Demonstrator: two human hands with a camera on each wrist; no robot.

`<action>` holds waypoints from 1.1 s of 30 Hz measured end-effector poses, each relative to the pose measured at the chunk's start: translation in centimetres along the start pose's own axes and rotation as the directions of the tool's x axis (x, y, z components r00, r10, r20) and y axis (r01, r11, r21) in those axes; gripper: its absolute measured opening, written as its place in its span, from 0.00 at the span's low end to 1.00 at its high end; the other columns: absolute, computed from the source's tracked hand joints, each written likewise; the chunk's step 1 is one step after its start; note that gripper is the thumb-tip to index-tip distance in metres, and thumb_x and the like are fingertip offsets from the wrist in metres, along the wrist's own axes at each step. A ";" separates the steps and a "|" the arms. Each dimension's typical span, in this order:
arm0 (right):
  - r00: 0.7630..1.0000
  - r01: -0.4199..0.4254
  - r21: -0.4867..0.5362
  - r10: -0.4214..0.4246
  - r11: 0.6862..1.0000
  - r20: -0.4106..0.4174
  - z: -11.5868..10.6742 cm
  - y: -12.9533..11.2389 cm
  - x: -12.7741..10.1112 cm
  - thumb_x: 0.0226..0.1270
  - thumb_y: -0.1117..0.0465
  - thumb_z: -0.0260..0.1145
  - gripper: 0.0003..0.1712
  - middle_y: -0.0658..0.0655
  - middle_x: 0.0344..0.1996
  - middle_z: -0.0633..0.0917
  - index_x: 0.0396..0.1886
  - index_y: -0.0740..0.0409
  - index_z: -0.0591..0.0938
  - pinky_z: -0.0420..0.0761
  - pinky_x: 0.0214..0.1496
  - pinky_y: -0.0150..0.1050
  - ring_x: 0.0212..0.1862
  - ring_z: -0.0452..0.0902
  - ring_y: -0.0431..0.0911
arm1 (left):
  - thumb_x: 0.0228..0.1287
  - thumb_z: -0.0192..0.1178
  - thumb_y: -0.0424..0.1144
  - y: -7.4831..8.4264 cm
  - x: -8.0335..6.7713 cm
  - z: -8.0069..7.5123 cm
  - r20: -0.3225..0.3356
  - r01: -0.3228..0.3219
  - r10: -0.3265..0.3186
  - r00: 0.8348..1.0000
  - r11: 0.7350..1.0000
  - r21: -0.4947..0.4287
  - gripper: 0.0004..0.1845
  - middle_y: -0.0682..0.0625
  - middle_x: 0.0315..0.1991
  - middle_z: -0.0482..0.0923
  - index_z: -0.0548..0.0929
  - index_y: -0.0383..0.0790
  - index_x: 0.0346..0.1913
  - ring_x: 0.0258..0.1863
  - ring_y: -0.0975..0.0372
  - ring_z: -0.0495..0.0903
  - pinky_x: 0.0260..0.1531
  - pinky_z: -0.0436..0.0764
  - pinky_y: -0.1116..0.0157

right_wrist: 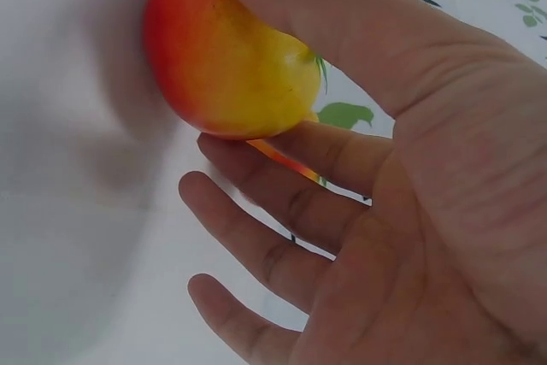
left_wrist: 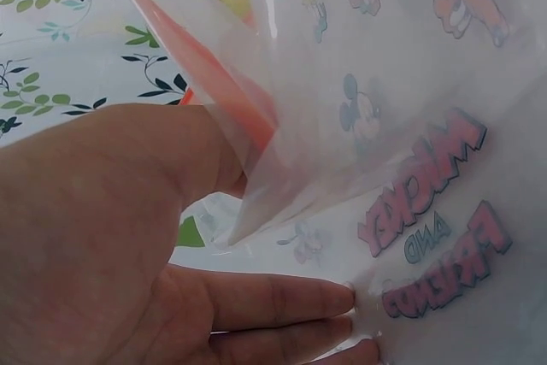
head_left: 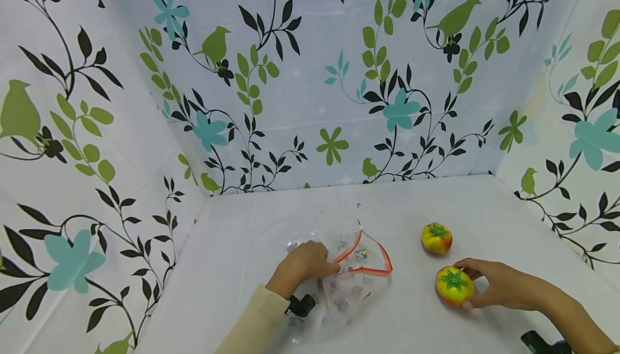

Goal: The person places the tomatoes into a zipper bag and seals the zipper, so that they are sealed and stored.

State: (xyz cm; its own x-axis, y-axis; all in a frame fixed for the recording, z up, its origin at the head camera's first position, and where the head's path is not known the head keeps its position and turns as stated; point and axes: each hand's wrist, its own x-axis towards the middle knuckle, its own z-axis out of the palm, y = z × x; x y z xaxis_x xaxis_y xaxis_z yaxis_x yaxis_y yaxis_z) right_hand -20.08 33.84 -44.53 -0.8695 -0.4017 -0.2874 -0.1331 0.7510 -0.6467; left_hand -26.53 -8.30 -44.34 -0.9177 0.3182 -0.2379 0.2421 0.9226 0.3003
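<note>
A clear plastic zip bag [head_left: 356,295] with a red-orange zip edge and cartoon prints lies on the white table, its mouth spread apart. My left hand [head_left: 307,262] holds the bag near its mouth; in the left wrist view the thumb goes behind the plastic film and the fingers [left_wrist: 282,301] touch it. On the right, my right hand [head_left: 504,284] grips a red-yellow tomato [head_left: 454,285] with a green leafy top, between thumb and fingers. The right wrist view shows the tomato [right_wrist: 226,49] against the thumb and first fingers, with the other fingers extended.
A second red-yellow tomato [head_left: 437,238] stands just behind the gripped one. The white table [head_left: 232,246] ends at a back wall of printed cloth [head_left: 310,101], with more printed cloth on both sides.
</note>
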 end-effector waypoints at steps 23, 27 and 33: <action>0.961 0.215 -0.143 -0.236 0.966 -0.144 0.9 -9.3 7.0 0.55 0.42 0.77 0.41 0.49 0.47 0.82 0.63 0.59 0.77 0.81 0.46 0.41 0.48 0.76 0.46 | 0.58 0.63 0.58 -0.3 -0.2 0.2 -0.002 -0.007 0.007 1.000 1.000 -0.015 0.20 0.51 0.23 0.72 0.81 0.43 0.28 0.22 0.59 0.71 0.21 0.70 0.62; 0.962 0.221 -0.151 -0.241 0.963 -0.127 1.5 -10.3 8.1 0.56 0.42 0.76 0.39 0.48 0.48 0.82 0.62 0.58 0.77 0.81 0.42 0.38 0.46 0.77 0.45 | 0.58 0.63 0.58 -0.3 -0.1 0.1 -0.007 -0.011 0.010 1.000 1.000 -0.010 0.20 0.51 0.24 0.73 0.82 0.42 0.30 0.22 0.59 0.71 0.22 0.70 0.62; 0.968 0.227 -0.161 -0.241 0.960 -0.072 2.4 -11.4 9.4 0.56 0.39 0.74 0.38 0.46 0.41 0.82 0.59 0.58 0.79 0.80 0.38 0.37 0.41 0.76 0.43 | 0.59 0.63 0.58 -0.3 0.2 -0.1 0.008 -0.004 0.004 1.000 1.000 0.013 0.24 0.51 0.29 0.76 0.87 0.38 0.41 0.27 0.59 0.73 0.28 0.75 0.60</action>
State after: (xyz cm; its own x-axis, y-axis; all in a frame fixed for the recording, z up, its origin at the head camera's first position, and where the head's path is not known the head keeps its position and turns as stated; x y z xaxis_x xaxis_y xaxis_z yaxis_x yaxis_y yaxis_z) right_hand -25.55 20.26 -41.59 -0.8437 -0.5320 -0.0718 -0.4020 0.7147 -0.5723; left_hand -26.78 -8.55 -44.43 -0.9141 0.3239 -0.2439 0.2502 0.9240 0.2893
